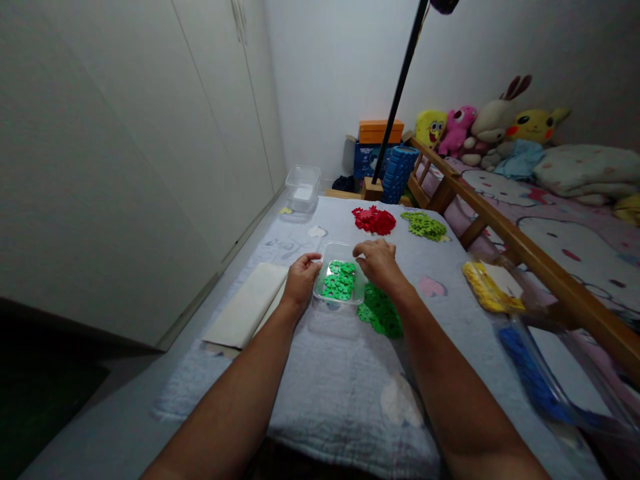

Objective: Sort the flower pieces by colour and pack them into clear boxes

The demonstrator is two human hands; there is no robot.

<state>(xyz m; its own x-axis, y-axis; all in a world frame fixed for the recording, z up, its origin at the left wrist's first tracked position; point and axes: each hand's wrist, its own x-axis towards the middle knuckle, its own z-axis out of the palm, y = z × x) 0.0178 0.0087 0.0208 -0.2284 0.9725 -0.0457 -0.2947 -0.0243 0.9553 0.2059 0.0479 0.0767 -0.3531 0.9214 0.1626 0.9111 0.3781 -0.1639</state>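
A clear plastic container (340,302) stands in front of me with several green snowflake-shaped pieces (339,280) inside. At its left wall, my left hand (301,275) grips the side, thumb and fingers close to the rim. My right hand (377,260) is over the container's right rim with its fingers bent down and drawn together; whether they hold a piece is hidden. Below my right wrist lies a pile of more green pieces (379,312) on the cloth, partly covered by the forearm.
Red pieces (374,220) and lime-green pieces (425,226) lie in piles farther back. Clear containers (303,187) stand back left. A folded cream sheet (247,305) lies left. Packs of yellow pieces (490,287) and blue pieces (533,373) lie right, beside the wooden bed rail (493,223).
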